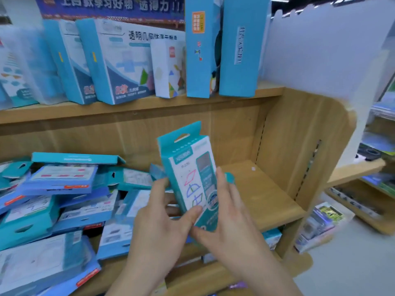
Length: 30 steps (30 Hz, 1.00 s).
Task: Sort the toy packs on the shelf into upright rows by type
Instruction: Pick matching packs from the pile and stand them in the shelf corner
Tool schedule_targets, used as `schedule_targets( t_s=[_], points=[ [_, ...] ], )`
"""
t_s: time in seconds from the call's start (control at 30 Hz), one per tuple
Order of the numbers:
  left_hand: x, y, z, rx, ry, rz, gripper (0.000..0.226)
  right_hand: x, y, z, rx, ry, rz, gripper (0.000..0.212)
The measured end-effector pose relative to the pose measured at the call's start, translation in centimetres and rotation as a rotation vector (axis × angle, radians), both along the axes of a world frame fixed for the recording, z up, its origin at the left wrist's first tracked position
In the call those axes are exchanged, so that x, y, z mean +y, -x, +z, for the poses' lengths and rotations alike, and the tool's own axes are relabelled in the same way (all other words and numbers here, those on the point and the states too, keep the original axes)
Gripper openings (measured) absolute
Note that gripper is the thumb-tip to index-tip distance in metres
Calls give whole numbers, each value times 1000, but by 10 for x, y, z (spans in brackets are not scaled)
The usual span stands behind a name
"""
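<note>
Teal toy pack (190,180) held upright in front of the middle shelf (267,189), hang tab on top, over the bare right part of the board. Left hand (158,223) pinches it, thumb on the front, fingers behind. Right hand (230,214) lies flat along its right edge, fingers straight.

Left of the hands: heap of packs (53,199), lying flat and crossed over one another, filling that side of the shelf up to my left wrist.

Upper shelf (128,107): large boxes (119,60) leaning, a small white box (168,69), two tall teal boxes (237,45) upright at the right end.

Shelving is light wood; side panel (299,135) closes the right end. Blue banner (111,5) behind. Pale floor (352,263) and further racks to the right, blurred.
</note>
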<state>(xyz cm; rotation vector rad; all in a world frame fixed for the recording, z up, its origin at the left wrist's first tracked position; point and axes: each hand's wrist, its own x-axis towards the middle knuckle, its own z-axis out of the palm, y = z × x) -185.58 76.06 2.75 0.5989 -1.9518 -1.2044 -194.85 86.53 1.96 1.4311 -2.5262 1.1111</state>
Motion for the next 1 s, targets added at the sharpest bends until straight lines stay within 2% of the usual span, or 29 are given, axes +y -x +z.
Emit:
schedule_targets(
  t_s=[0.17,0.33,0.43,0.53,0.6,0.67,0.7,0.87,1.0],
  points=[
    [23,86,-6,-43,56,-224,49,29,97,-12,-91,90,-221,114],
    [22,150,-22,-204,163,-239,38,26,186,-33,-116,10,-364,113],
    [10,194,-26,-324,196,-206,49,8,226,-40,-132,-3,-364,114],
    [-16,250,-33,-350,52,-124,65,-15,252,-47,-165,32,-354,113],
    [-32,285,-43,-345,-80,-138,48,-26,263,-54,-173,54,-335,111],
    [-42,308,-57,-383,-91,-131,21,-31,272,-64,-190,50,-316,108],
    [-47,318,-65,-390,-66,-110,17,-30,275,-70,-200,51,-305,106],
    [-73,349,-86,-397,52,10,17,-19,283,-97,-232,15,-236,89],
    [-77,367,-84,-415,112,12,20,-15,283,-108,-261,-32,-182,79]
  ],
)
